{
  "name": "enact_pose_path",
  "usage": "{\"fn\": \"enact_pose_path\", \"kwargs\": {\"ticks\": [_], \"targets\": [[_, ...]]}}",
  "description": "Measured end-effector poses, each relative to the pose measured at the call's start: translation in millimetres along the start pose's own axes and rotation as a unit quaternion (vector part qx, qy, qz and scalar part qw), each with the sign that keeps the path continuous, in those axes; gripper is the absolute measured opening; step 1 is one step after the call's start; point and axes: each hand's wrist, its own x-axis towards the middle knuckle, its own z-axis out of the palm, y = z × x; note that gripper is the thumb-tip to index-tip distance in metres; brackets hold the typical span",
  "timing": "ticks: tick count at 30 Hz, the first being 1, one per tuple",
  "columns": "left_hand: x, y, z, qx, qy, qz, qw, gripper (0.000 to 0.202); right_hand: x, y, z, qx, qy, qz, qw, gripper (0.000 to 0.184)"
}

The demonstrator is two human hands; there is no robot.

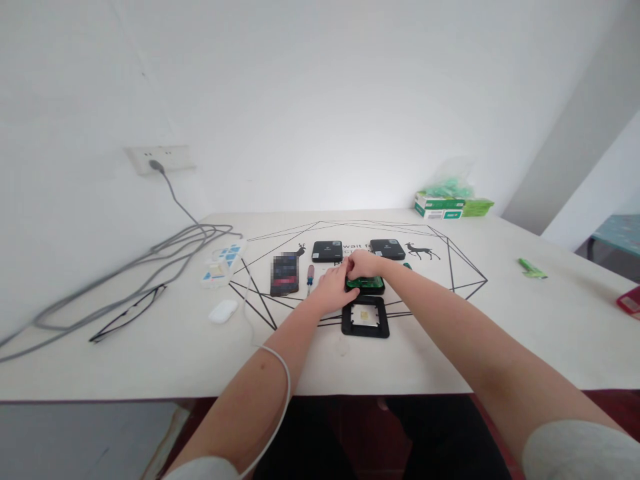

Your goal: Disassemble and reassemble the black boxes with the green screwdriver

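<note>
Both my hands meet over a small black box with a green circuit board (367, 285) in it, at the middle of the white table (150, 353). My left hand (333, 288) rests against the box's left side, fingers curled on its edge. My right hand (363, 265) is pinched on the board's top left corner. Just in front lies a black square cover (365, 317), open side up, with a pale pad inside. A screwdriver (310, 277) with a red and blue handle lies to the left of my left hand.
Two closed black boxes (327, 251) (387, 249) sit behind my hands, a phone (285, 273) to the left. A power strip (223, 262), grey cables (150, 257), glasses (127, 313) and a white case (223, 311) lie further left. Green-white cartons (440, 205) stand at the back right.
</note>
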Motion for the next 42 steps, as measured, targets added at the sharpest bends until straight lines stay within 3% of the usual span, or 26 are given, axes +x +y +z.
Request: {"fn": "enact_pose_path", "kwargs": {"ticks": [5, 9, 13, 15, 17, 19, 22, 30, 35, 37, 38, 40, 42], "targets": [[2, -1, -1.8, -0.028, 0.039, 0.016, 0.999, 0.087, -4, 3, -9, 0.069, -0.008, -0.007, 0.998, 0.009], [4, -5, -2.2, -0.066, 0.076, 0.037, 0.994, 0.06, -17, 3, -11, 0.092, 0.013, -0.011, 0.996, 0.009], [6, -6, -2.3, -0.049, 0.059, 0.078, 0.994, 0.031, -50, 26, -9, 0.066, 0.137, 0.026, 0.988, 0.012], [6, -5, -2.3, -0.045, 0.062, 0.087, 0.993, 0.028, -70, 52, -6, 0.031, 0.245, 0.095, 0.964, 0.017], [6, -4, -2.5, -0.046, 0.073, 0.08, 0.993, 0.029, -86, 80, -3, 0.018, 0.294, 0.186, 0.937, 0.031], [5, -3, -3.4, -0.048, 0.087, 0.067, 0.993, 0.029, -96, 103, 1, 0.008, 0.228, 0.228, 0.947, 0.056], [4, -2, -6.0, -0.054, 0.112, 0.057, 0.991, 0.029, -96, 119, 2, -0.016, 0.171, 0.262, 0.95, 0.048], [4, -6, -9.1, -0.07, 0.186, 0.075, 0.977, 0.026, -95, 121, -3, -0.055, 0.16, 0.32, 0.932, 0.031], [3, -5, -7.2, -0.069, 0.193, 0.104, 0.973, 0.025, -95, 95, -6, -0.061, 0.213, 0.316, 0.923, 0.035], [3, -4, -6.2, -0.066, 0.188, 0.116, 0.973, 0.026, -92, 74, -6, 0.13, 0.286, 0.269, 0.91, 0.03], [4, -4, -5.5, -0.066, 0.184, 0.123, 0.973, 0.027, -90, 63, -5, 0.267, 0.285, 0.253, 0.885, 0.034], [5, -4, -4.1, -0.066, 0.173, 0.136, 0.973, 0.029, -87, 43, -1, 0.363, 0.239, 0.223, 0.873, 0.04], [5, -4, -3.2, -0.067, 0.163, 0.138, 0.975, 0.03, -84, 29, 3, 0.536, 0.191, 0.183, 0.801, 0.038]]}}
